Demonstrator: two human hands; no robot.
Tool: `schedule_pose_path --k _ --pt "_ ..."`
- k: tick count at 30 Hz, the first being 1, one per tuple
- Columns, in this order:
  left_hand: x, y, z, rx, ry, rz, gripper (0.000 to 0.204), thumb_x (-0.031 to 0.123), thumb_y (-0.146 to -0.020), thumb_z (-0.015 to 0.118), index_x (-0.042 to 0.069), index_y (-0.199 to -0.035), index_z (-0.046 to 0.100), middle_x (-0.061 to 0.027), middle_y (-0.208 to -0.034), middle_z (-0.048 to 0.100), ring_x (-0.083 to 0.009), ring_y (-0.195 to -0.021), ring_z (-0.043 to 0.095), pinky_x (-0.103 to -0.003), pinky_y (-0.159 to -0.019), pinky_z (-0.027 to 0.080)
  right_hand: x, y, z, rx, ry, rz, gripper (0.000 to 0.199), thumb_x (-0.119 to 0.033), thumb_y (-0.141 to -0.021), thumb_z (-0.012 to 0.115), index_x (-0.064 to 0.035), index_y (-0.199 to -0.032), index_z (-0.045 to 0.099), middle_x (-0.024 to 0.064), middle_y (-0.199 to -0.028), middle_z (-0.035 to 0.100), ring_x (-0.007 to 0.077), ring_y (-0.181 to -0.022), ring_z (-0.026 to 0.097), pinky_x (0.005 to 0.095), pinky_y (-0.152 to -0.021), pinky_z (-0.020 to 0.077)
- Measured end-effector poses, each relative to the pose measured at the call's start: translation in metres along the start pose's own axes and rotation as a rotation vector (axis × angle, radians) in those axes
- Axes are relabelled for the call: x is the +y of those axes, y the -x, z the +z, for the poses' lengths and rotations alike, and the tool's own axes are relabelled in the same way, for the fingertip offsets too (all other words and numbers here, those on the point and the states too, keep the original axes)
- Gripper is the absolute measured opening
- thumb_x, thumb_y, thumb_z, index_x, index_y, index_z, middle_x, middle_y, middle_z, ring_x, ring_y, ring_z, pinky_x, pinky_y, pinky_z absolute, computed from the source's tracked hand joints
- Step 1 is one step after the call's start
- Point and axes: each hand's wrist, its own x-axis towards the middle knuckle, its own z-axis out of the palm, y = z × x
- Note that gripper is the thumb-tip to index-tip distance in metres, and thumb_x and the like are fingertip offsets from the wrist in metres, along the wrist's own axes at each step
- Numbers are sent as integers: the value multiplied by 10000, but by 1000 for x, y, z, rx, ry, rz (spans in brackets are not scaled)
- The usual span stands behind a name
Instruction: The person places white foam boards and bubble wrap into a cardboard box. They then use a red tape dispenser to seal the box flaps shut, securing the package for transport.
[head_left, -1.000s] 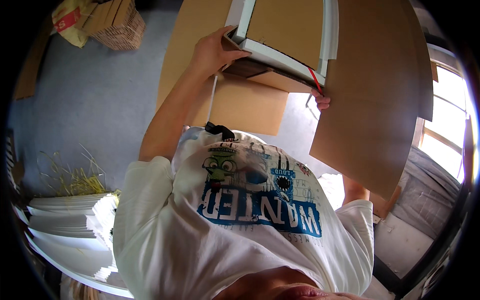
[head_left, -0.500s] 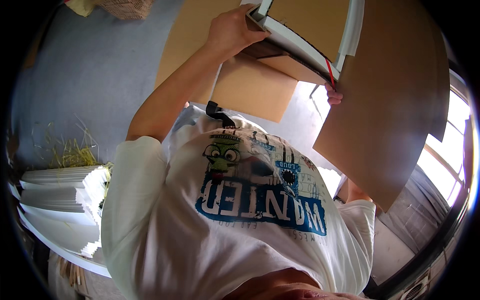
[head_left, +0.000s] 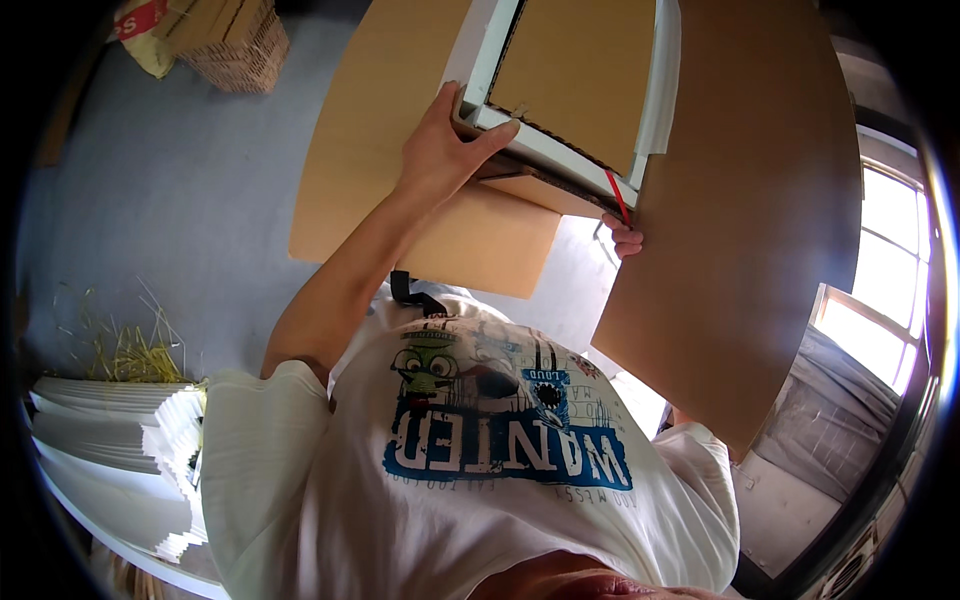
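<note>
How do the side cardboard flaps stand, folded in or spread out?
Spread out: the left flap and right flap extend outward on either side of the white frame, neither folded over it.

We record print on the white T-shirt (head_left: 455, 535), bodyward of the left hand (head_left: 450, 150): large white capitals, upside down to us, on a blue panel (head_left: 510, 455); a small blue label (head_left: 545, 385) with a short word lies nearer the hand, faint small lettering farther. Well left of the hand, a yellowish sack (head_left: 152, 55) bears white lettering on a red band (head_left: 138, 18).
</note>
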Motion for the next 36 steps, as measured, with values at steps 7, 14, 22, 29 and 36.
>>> schedule_pose_path --k 7,14,22,29,36 --pt "-18 -26 -6 -108 203 139 1000 421 -791 766 -33 -1503 230 -211 -1455 433 -276 -1367 402 -327 -1103 330 2 3 4 -40 5 -1 429 -382 -1036 349 -35 -1185 552 110 -957 657 224 -899 642 366 -745 539" --pt "-4 -19 4 -50 -16 124 946 445 -857 703 -31 -1509 211 -208 -1510 359 -292 -1408 334 -342 -1137 271 2 8 0 -38 8 34 449 -395 -1038 340 -35 -1205 551 113 -971 665 226 -911 650 368 -750 544" --pt "9 -22 18 -83 327 -72 819 495 -958 517 25 -1533 173 -175 -1565 270 -288 -1442 270 -340 -1152 238 15 -22 50 30 -59 75 530 -451 -1033 289 -33 -1270 510 131 -1075 656 239 -979 655 396 -802 557" --pt "-29 -38 17 -87 114 98 856 578 -945 467 -3 -1516 203 -187 -1561 269 -320 -1432 293 -372 -1147 260 25 -6 65 86 -136 -79 596 -524 -1013 348 -34 -1324 486 134 -1178 622 250 -1043 641 434 -861 550" --pt "-48 -32 -21 -397 -283 265 1136 492 -736 807 -3 -1491 116 -225 -1442 430 -349 -1264 510 -380 -996 446 32 18 94 276 17 -317 791 -610 -959 437 55 -1385 401 183 -1265 581 271 -1099 622 392 -913 534"
